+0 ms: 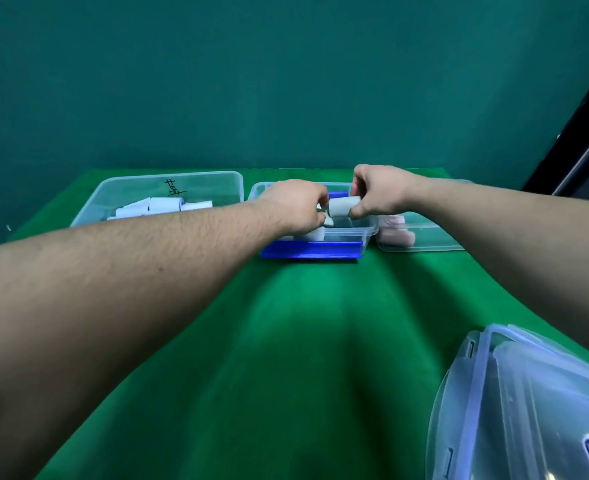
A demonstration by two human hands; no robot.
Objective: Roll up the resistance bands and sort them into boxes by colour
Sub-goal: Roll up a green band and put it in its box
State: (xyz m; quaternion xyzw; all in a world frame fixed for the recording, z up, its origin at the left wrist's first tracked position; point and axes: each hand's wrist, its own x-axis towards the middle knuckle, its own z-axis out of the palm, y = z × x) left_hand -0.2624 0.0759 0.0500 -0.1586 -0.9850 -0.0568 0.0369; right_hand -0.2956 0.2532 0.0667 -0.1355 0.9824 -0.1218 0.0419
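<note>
Fingers (357, 212) of right hand (379, 190): pinching grey rolled band (342, 206) above middle box (369, 230), likely to keep it wound for dropping in. Left hand (294, 206): pinching the roll's left end. Far left box (216, 181): pale-blue rolls. Far right box (435, 237): pink rolls.

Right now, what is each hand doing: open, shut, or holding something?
Left hand: fingers curled on a pale rolled band, over the middle box.
Right hand: pinches a grey-green rolled band above the same box.
</note>
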